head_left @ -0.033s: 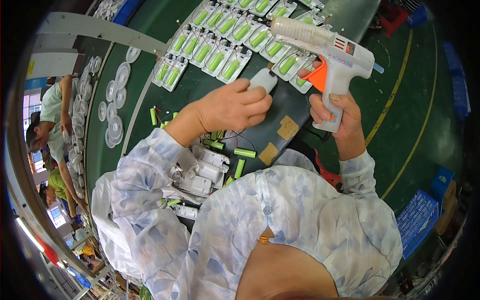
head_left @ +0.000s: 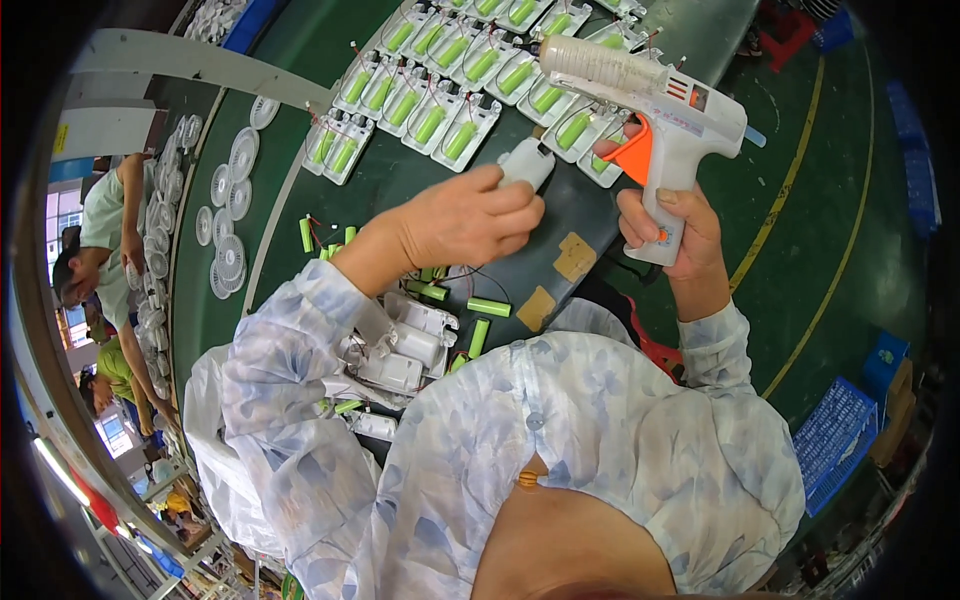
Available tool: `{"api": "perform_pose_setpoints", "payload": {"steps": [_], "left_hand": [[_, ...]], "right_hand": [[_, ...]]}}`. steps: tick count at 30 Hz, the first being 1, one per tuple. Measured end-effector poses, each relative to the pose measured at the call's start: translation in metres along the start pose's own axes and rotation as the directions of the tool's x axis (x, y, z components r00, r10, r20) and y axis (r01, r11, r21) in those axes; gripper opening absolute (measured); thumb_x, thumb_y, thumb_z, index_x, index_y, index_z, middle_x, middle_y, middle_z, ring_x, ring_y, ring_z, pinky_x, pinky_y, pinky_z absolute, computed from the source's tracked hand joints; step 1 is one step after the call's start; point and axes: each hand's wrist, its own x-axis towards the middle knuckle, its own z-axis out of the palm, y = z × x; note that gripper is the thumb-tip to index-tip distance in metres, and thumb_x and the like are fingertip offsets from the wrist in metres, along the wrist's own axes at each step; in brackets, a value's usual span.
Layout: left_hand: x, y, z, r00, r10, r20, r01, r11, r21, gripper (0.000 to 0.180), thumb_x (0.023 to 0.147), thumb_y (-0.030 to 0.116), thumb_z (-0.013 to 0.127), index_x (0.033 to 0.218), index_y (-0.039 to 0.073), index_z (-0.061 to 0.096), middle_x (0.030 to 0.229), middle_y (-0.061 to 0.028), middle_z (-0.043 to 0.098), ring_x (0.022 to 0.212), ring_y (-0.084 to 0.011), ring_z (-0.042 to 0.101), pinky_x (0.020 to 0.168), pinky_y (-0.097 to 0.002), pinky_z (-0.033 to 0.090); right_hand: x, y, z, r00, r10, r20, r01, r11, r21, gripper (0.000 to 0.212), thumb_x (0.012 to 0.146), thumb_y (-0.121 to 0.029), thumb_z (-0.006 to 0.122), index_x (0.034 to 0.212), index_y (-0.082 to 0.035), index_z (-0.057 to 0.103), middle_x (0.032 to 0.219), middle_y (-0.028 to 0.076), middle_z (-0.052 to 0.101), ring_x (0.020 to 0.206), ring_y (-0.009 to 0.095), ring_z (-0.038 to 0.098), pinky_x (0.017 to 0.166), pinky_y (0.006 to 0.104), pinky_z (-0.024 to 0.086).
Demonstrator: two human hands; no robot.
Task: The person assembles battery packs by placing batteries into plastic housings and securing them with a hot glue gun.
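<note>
Right hand [head_left: 668, 225]: clenched on white glue gun [head_left: 660, 95], raised over the desk [head_left: 300, 260] | Left hand [head_left: 465, 215]: grasping white casing [head_left: 527, 160] | Done: rows of battery-fitted casings [head_left: 430, 95] | Left, by judgement: loose green cells [head_left: 488, 306], empty shells [head_left: 400, 350].

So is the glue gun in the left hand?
No, the right hand grips the glue gun; the left hand holds a white casing.

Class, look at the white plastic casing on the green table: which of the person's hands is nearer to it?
Left. The left hand grips the white plastic casing with its fingertips. The right hand is off to the right, holding the glue gun.
</note>
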Motion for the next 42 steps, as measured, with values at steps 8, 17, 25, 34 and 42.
{"api": "perform_pose_setpoints", "payload": {"steps": [8, 17, 25, 34, 42], "left_hand": [[0.01, 0.015, -0.015, 0.988, -0.15, 0.023, 0.151, 0.987, -0.05, 0.029, 0.078, 0.014, 0.062, 0.107, 0.011, 0.064, 0.121, -0.0094, 0.06, 0.116, -0.0253, 0.057, 0.085, -0.0374, 0.049], [0.01, 0.03, -0.012, 0.871, -0.486, -0.073, 0.468, 0.866, -0.175, 0.036, 0.073, 0.009, 0.067, 0.109, 0.008, 0.065, 0.108, -0.0109, 0.06, 0.086, -0.0252, 0.062, 0.068, -0.0359, 0.051], [0.026, 0.071, -0.006, 0.926, -0.366, 0.09, 0.371, 0.843, -0.389, 0.032, 0.074, 0.01, 0.07, 0.104, 0.001, 0.065, 0.109, -0.0105, 0.059, 0.09, -0.0253, 0.059, 0.071, -0.0368, 0.046], [0.04, 0.057, 0.012, 0.631, -0.752, 0.188, 0.775, 0.608, -0.169, 0.031, 0.076, 0.03, 0.077, 0.085, 0.007, 0.058, 0.078, -0.0102, 0.058, 0.075, -0.0293, 0.062, 0.06, -0.0394, 0.05], [0.036, 0.037, 0.018, 0.57, -0.791, 0.223, 0.819, 0.523, -0.237, 0.018, 0.08, 0.013, 0.071, 0.096, 0.008, 0.064, 0.086, -0.0103, 0.062, 0.083, -0.0321, 0.063, 0.068, -0.0428, 0.051]], "right_hand": [[0.004, 0.006, -0.011, 1.0, 0.023, -0.005, -0.023, 1.0, 0.02, 0.07, 0.082, -0.018, 0.061, 0.143, 0.003, 0.036, 0.135, 0.026, 0.054, 0.059, 0.013, 0.054, 0.054, 0.0294, 0.05], [0.004, 0.007, -0.009, 1.0, 0.022, 0.008, -0.022, 1.0, 0.01, 0.071, 0.084, -0.015, 0.059, 0.147, -0.003, 0.029, 0.141, 0.028, 0.046, 0.057, 0.009, 0.05, 0.052, 0.0275, 0.047], [0.004, 0.007, -0.011, 1.0, 0.007, 0.013, -0.007, 0.999, 0.035, 0.071, 0.081, -0.018, 0.061, 0.145, 0.001, 0.035, 0.136, 0.026, 0.053, 0.059, 0.012, 0.053, 0.055, 0.0292, 0.051], [0.003, 0.013, -0.016, 0.999, 0.034, -0.016, -0.034, 0.999, 0.018, 0.071, 0.08, -0.019, 0.062, 0.143, 0.002, 0.037, 0.134, 0.026, 0.055, 0.058, 0.013, 0.054, 0.054, 0.0289, 0.051], [0.002, 0.009, -0.014, 1.0, 0.026, -0.014, -0.026, 1.0, -0.011, 0.071, 0.08, -0.019, 0.062, 0.141, 0.005, 0.038, 0.13, 0.025, 0.058, 0.057, 0.013, 0.054, 0.053, 0.0297, 0.05]]}}
